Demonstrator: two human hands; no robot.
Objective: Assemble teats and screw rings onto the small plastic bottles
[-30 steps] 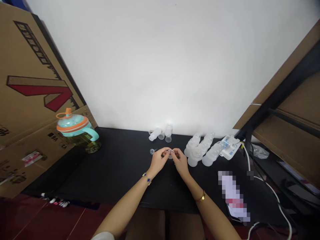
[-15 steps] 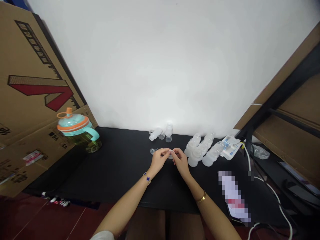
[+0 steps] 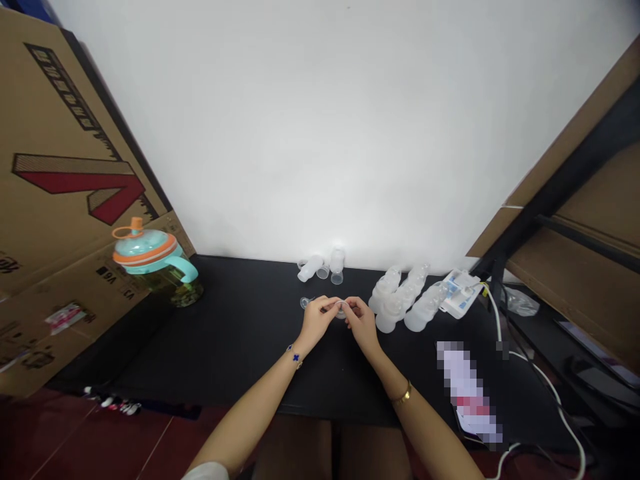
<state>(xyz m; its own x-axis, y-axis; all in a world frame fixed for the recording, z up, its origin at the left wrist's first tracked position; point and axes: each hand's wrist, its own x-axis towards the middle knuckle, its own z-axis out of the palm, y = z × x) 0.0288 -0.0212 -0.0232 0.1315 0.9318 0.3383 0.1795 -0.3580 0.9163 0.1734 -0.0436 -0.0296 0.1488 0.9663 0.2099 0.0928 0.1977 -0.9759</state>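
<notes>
Between my fingertips, low over the black table (image 3: pixel 240 333), is a small round translucent plastic piece (image 3: pixel 341 311) with a whitish rim. My left hand (image 3: pixel 318 318) pinches it from the left and my right hand (image 3: pixel 362 323) from the right; the fingers cover much of it. Just left of my left fingers lies a small clear plastic part (image 3: pixel 305 303). Farther back, against the wall, are a translucent bottle-shaped piece (image 3: pixel 337 261) and a tilted white cylindrical piece (image 3: pixel 311 268). Right of my right hand stand several translucent bottles with clear domed tops (image 3: pixel 395 303), close together in rows.
A large drinking jug (image 3: pixel 157 260) with an orange and turquoise lid stands at the left by cardboard boxes (image 3: pixel 65 200). On the right are a blurred-out phone (image 3: pixel 470 393), a white-and-blue package (image 3: pixel 460 293), a white cable (image 3: pixel 547 383) and a black metal frame (image 3: pixel 565 173).
Both hands keep their pinch on the small round piece, with only slight finger movement; its rim shows tilted a little differently. The camera view has shifted slightly.
</notes>
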